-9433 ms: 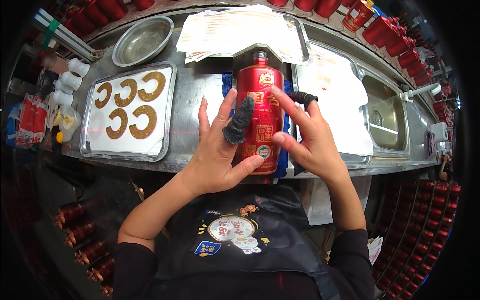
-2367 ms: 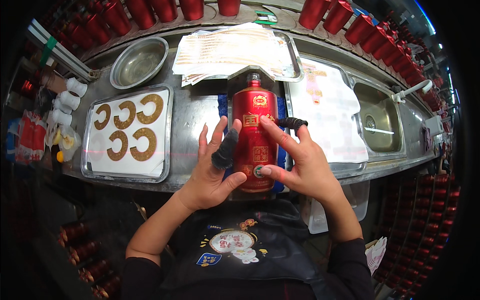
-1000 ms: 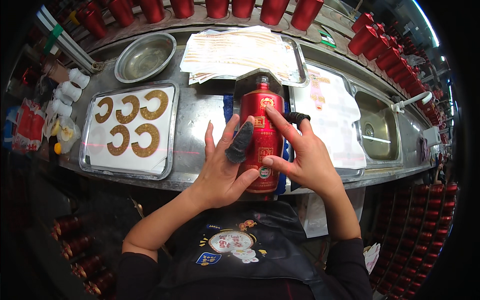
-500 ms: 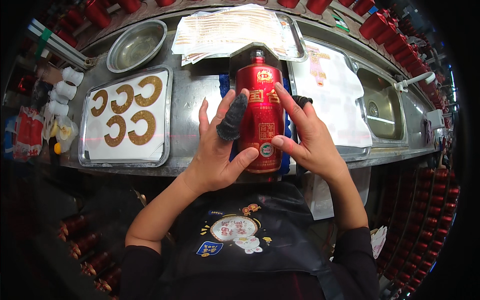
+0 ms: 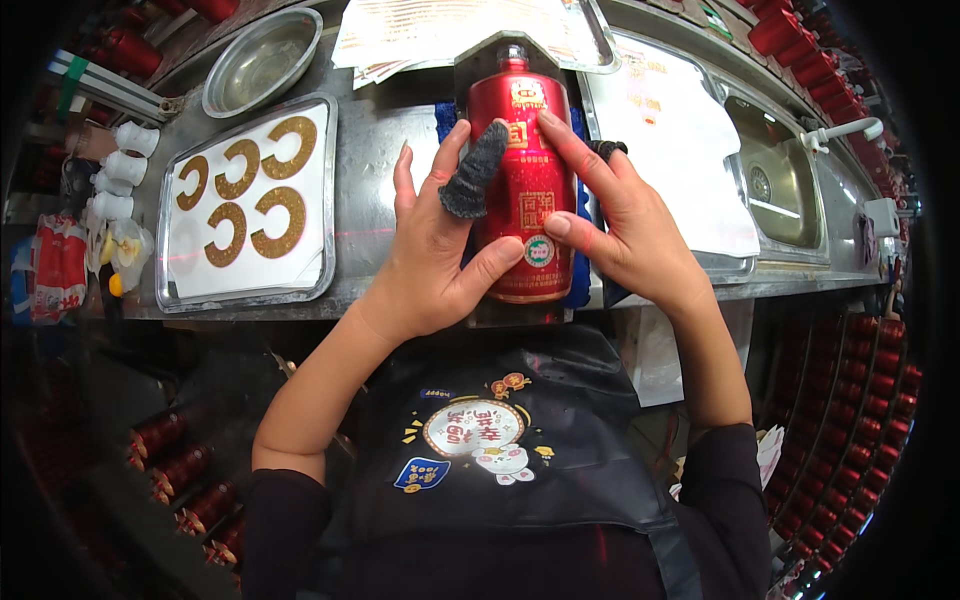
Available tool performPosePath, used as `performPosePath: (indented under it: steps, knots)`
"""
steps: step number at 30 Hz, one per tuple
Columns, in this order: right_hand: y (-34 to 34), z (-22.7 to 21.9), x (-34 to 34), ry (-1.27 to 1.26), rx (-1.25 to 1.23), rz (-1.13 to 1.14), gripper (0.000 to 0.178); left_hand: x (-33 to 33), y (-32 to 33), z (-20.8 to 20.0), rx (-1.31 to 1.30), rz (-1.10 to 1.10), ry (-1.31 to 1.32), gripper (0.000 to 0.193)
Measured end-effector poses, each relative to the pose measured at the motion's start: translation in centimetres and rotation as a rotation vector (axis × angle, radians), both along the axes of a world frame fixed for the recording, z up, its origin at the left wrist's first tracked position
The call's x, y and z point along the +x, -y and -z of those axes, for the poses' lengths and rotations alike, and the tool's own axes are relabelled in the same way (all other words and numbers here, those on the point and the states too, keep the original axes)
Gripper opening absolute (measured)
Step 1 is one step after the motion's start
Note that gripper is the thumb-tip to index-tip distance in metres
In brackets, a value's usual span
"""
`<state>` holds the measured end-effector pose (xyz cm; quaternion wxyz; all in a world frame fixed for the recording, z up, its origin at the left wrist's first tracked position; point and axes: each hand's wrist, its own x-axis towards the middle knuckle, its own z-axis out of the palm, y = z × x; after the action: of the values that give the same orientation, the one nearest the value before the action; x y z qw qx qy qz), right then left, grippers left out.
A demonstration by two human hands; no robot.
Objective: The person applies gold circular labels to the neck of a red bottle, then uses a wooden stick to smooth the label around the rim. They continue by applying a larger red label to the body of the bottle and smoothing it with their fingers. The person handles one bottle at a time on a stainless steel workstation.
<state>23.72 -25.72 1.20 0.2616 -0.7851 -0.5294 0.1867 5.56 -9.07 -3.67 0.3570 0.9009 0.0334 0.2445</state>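
Observation:
A red bottle (image 5: pixel 545 180) with gold and white print lies on its back in a dark holder (image 5: pixel 480 55), its dark-capped neck pointing away from me. My left hand (image 5: pixel 425 255) rests on its left side with fingers spread, the thumb on the lower front. A dark fabric cover (image 5: pixel 473 177) wraps one of its fingers, which lies over part of the gold print. From the other side, my right hand (image 5: pixel 640 230) touches the bottle with outstretched index finger and thumb. Another dark cover (image 5: pixel 605 150) sits on a finger farther back. Blue cloth (image 5: pixel 444 120) shows beside the holder.
On the left, a metal tray (image 5: pixel 328 225) carries a white sheet with several gold C-shaped pieces (image 5: pixel 278 222). Behind it stands a metal bowl (image 5: pixel 262 65). Printed sheets (image 5: pixel 420 35) lie at the back, white sheets (image 5: pixel 665 130) on the right, beside a sink (image 5: pixel 780 180) and tap (image 5: pixel 850 130).
The view has shifted, so the worktop sits higher. My left covered finger has slid across the bottle's large gold characters, hiding much of them. My right hand stays against the bottle.

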Motion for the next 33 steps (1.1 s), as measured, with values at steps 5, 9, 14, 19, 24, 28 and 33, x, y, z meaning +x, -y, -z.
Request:
performPosePath:
  steps: [5,9,14,19,24,28,33]
  knots:
    - [0.7,0.6,0.4,-0.121,0.105,-0.034,0.077,-0.5,-0.5,0.4,-0.213,0.065,0.029,0.075]
    - [1.7,0.8,0.4,-0.176,0.046,-0.056,0.087,-0.9,-0.4,0.8,-0.26,0.118,0.049,0.081]
    - [2.0,1.5,0.6,-0.148,0.073,-0.084,0.094,-0.8,-0.3,1.0,-0.223,0.121,0.021,0.085]
    - [1.9,1.9,0.8,-0.218,0.107,-0.087,0.096,-0.9,-0.5,1.0,-0.255,0.123,0.006,0.087]
    - [1.7,1.7,0.8,-0.227,0.103,-0.081,0.094,-0.9,-0.6,1.0,-0.221,0.118,-0.005,0.089]
    - [2.1,1.7,0.9,-0.197,0.094,-0.098,0.091,-1.0,-0.7,0.7,-0.19,0.112,-0.024,0.091]
    - [2.8,2.2,2.7,-0.567,0.257,0.106,0.057,-1.2,-0.2,0.3,-0.196,0.091,0.011,0.092]
